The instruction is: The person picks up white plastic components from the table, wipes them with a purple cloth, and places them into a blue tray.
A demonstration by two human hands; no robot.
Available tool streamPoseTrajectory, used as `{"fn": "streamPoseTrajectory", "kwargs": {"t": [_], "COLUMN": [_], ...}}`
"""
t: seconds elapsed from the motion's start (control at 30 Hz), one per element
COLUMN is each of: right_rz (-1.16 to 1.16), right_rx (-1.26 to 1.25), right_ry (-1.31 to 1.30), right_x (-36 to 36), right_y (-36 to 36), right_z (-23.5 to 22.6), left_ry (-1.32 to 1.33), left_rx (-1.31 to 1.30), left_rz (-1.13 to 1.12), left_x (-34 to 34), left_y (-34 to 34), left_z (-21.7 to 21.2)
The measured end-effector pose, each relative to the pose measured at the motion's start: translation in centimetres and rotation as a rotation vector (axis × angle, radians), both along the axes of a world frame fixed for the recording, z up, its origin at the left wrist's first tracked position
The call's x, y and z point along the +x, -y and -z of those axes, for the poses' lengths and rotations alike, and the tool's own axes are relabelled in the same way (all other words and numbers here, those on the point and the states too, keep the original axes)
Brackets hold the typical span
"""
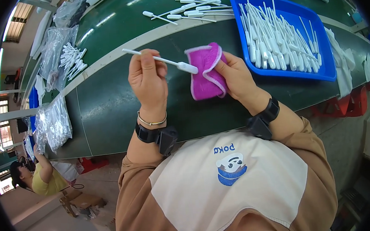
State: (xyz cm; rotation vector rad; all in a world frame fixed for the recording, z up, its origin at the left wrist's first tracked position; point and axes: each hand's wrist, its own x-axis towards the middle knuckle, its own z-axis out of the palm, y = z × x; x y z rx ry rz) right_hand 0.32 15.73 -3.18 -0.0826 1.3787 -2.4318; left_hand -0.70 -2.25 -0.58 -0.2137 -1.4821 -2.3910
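Observation:
My left hand point(149, 81) pinches the thin stem of a white plastic dropper point(186, 67), its bulb pointing right. A magenta cloth point(204, 83) with pale stitched edges is gripped, folded, in my right hand point(240, 78). The tip of the dropper's bulb rests against the cloth's left fold. Both hands are above the dark green work surface point(110, 108). Just right of my right hand stands a blue tray point(295, 77) filled with many similar droppers, mostly bulb-end toward me.
Loose droppers point(192, 15) lie beyond a pale rail, and another pile point(72, 61) sits at left near clear plastic bags point(57, 121). A white cloth point(342, 64) hangs right of the tray. Red stools point(347, 102) stand below. Another person point(46, 178) is at far left.

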Motion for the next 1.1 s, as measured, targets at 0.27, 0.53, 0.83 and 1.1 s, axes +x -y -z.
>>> {"fn": "streamPoseTrajectory", "kwargs": {"t": [0.27, 0.53, 0.83, 1.1], "right_rz": [-0.155, -0.072, -0.103, 0.132], "right_rx": [0.382, 0.216, -0.298, -0.165], "right_ry": [-0.324, -0.206, 0.196, 0.118], "right_x": [0.7, 0.8, -0.2, -0.9], "right_y": [0.8, 0.1, -0.2, -0.6], "right_z": [-1.1, -0.8, -0.8, -0.3], "left_ry": [-0.007, 0.144, 0.312, 0.528], "left_rx": [-0.556, 0.005, 0.172, -0.030], "left_rz": [-0.112, -0.064, 0.233, 0.480], "left_x": [1.4, 0.1, -1.2, -3.1], "left_y": [-3.3, -1.9, -1.3, -0.3], "left_z": [1.3, 0.1, 2.0, 0.7]}}
